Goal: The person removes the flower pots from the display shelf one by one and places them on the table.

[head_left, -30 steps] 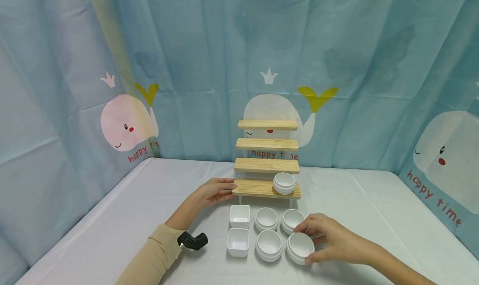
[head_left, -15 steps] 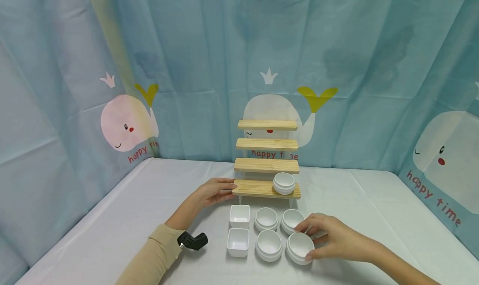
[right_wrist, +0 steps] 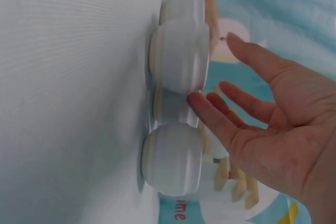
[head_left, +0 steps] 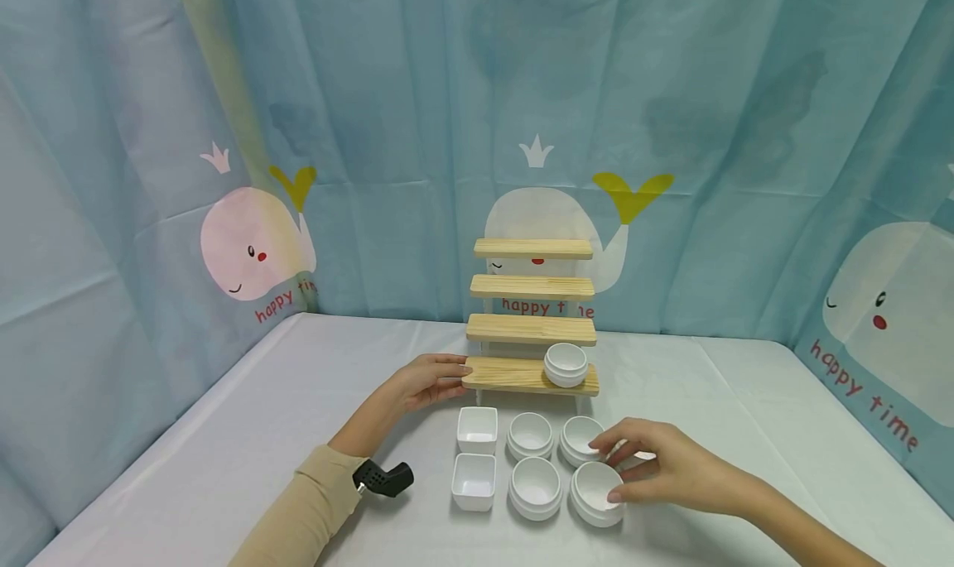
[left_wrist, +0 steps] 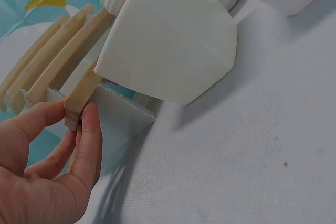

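My left hand (head_left: 426, 382) pinches the left end of the lowest wooden shelf (head_left: 507, 375) of a four-step stand, thumb on one face and fingers on the other in the left wrist view. My right hand (head_left: 659, 465) hovers with fingers apart over the front right round white bowl (head_left: 596, 488). In the right wrist view its fingertips are close to that bowl (right_wrist: 181, 56), with nothing gripped. Another bowl (right_wrist: 173, 161) shows below it there, hidden behind my right hand in the head view. A further round bowl (head_left: 582, 439) stands just behind the front right one.
One round bowl (head_left: 566, 365) sits on the right of the lowest shelf. Two square white bowls (head_left: 474, 480) and more round bowls (head_left: 536, 486) stand in rows before the stand. A blue whale-print curtain (head_left: 402, 136) hangs behind the white-covered table (head_left: 358, 343).
My right hand has risen slightly, away from the front right bowl, and now covers the bowl rim seen behind it earlier. The left hand and the bowls have stayed put.
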The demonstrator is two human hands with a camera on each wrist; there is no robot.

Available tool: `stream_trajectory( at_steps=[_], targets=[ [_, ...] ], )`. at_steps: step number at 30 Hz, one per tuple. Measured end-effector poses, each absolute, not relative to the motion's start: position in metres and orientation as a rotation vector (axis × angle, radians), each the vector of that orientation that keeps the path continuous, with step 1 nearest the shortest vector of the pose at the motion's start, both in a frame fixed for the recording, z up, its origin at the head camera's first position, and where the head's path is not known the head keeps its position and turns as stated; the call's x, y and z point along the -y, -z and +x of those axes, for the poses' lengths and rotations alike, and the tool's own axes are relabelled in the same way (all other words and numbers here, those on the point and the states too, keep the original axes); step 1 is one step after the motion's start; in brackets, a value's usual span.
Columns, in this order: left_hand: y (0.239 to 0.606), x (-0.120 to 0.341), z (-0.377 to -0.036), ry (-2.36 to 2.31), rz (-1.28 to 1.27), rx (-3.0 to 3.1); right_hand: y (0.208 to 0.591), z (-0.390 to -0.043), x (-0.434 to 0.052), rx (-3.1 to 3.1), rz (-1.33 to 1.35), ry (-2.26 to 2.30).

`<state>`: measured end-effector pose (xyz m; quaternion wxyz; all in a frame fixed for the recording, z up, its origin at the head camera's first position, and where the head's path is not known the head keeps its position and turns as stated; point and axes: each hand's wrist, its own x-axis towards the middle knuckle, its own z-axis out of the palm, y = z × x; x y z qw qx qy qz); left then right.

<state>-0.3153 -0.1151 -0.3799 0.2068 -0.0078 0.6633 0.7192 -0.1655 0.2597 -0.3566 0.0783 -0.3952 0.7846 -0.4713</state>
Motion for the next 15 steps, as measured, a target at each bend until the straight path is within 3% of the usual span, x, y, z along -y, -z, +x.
stream_trajectory(
  at_steps=[15],
  targets=[
    [0.381, 0.117, -0.316, -2.005, 0.0, -1.846, 0.344, -0.173, -0.264, -2.364, -1.079, 1.433]
  ],
)
